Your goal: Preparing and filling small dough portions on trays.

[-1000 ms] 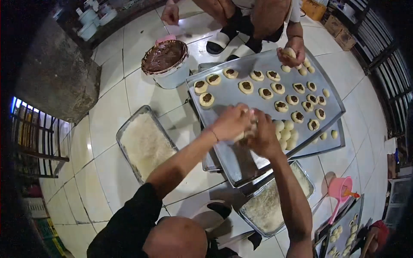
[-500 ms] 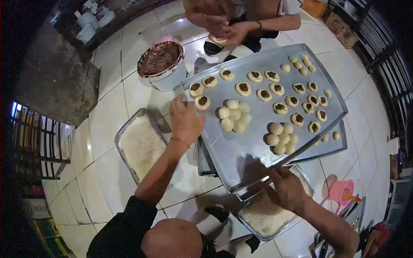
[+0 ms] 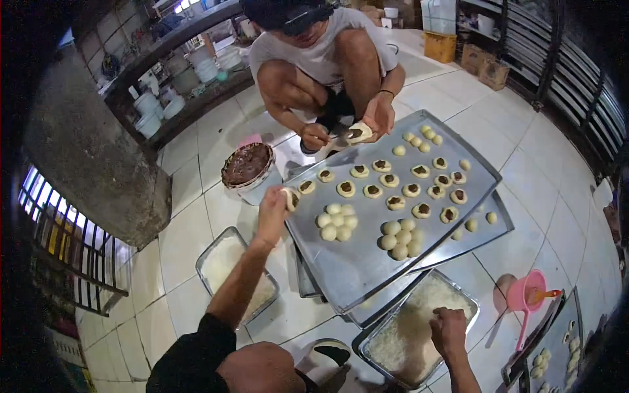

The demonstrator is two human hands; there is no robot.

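Observation:
My left hand [image 3: 274, 213] holds a flattened dough piece topped with brown filling [image 3: 292, 200] at the left edge of a metal tray [image 3: 354, 262], which carries many filled dough pieces [image 3: 420, 171] and clusters of plain dough balls [image 3: 398, 240]. My right hand [image 3: 449, 327] is over a pan of pale crumbly coating [image 3: 413, 340], its fingers bent and loosely apart, with nothing visible in them. A bucket of brown filling [image 3: 246, 167] stands left of the tray.
A co-worker [image 3: 327, 78] squats opposite, holding a filled dough piece. Another coating pan [image 3: 226, 262] lies at left. A pink dipper [image 3: 527, 291] and another dough tray [image 3: 560, 354] are at lower right, a concrete block [image 3: 111, 177] and metal rack [image 3: 59, 242] at left.
My left hand has picked up a filled piece at the tray's left. My right hand has moved over the coating pan. The dough balls, earlier partly behind my hands, show. The view has tilted up.

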